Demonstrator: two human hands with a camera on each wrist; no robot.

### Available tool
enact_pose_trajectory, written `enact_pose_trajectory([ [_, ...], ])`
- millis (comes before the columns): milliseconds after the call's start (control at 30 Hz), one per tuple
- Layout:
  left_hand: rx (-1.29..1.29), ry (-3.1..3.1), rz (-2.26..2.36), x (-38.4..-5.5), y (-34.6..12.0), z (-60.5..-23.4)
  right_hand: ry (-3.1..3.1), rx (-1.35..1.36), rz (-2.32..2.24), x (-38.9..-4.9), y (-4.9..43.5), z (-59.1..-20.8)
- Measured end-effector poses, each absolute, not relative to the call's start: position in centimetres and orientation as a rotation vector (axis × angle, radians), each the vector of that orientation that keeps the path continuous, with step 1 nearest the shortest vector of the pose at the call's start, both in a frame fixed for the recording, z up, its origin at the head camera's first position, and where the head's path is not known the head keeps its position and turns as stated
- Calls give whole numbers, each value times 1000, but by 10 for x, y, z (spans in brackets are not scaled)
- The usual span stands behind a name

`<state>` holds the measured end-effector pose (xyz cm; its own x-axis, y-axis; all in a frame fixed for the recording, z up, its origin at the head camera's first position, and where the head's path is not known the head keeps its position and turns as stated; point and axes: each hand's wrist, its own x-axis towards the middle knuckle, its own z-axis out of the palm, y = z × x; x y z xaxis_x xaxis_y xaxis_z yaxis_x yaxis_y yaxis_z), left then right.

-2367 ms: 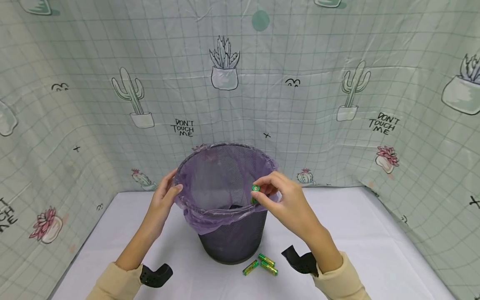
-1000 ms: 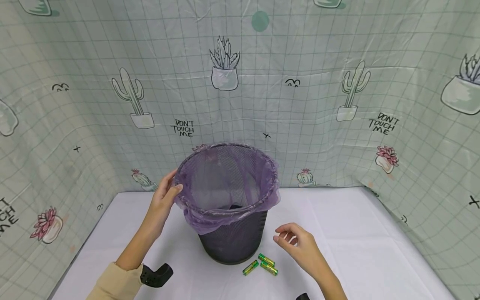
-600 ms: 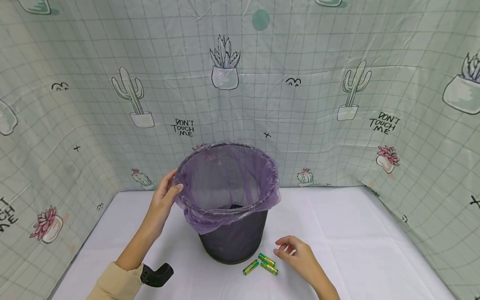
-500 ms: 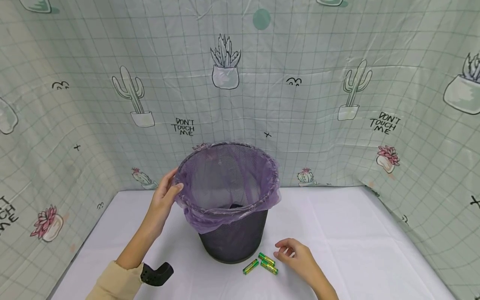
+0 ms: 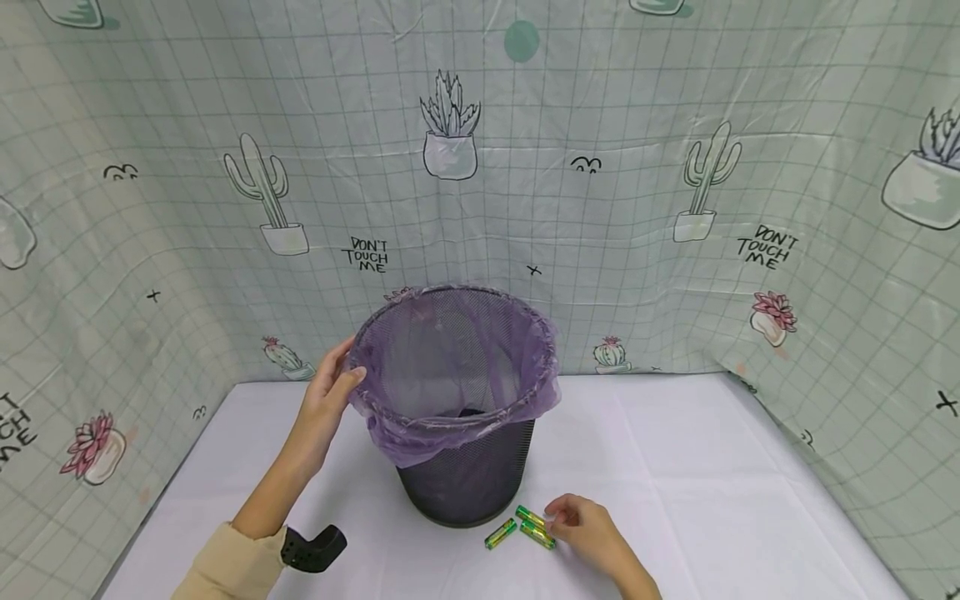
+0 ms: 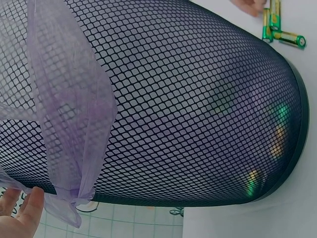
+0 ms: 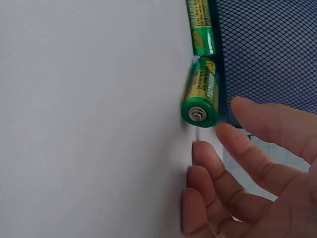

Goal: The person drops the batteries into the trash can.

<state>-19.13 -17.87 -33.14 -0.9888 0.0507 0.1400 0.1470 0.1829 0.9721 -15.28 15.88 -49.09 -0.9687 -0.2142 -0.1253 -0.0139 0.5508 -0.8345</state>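
Note:
A black mesh wastebasket [image 5: 465,492] stands upright on the white-covered table, lined with a purple plastic bag [image 5: 408,446] folded over its rim. My left hand [image 5: 321,404] grips the left side of that rim, thumb on the inner edge. Three green-and-gold batteries lie by the basket's front right: one battery [image 5: 501,533] apart on the left, another battery [image 5: 537,534] and a third battery [image 5: 529,516] close together. Beside this pair is my right hand [image 5: 588,532]; in the right wrist view its thumb [image 7: 267,119] and fingers are spread, just short of a battery [image 7: 202,91].
Through the mesh, the left wrist view shows blurred green-and-gold shapes [image 6: 278,134] low in the basket. A pale grid-patterned curtain [image 5: 615,100] with cactus prints hangs behind and along both sides. A black strap piece [image 5: 313,552] sits at the left cuff.
Earlier my right hand held a battery over the basket's right rim; it has since come away without it and moved down to the batteries on the table. My left hand stays put.

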Motion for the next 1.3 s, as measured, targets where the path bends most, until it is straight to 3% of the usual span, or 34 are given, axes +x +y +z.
enact_pose_trajectory([
  [1300,-195,-2351,-1960,-193,-179,-332,2636,-192,-1270,-159,150,-497],
])
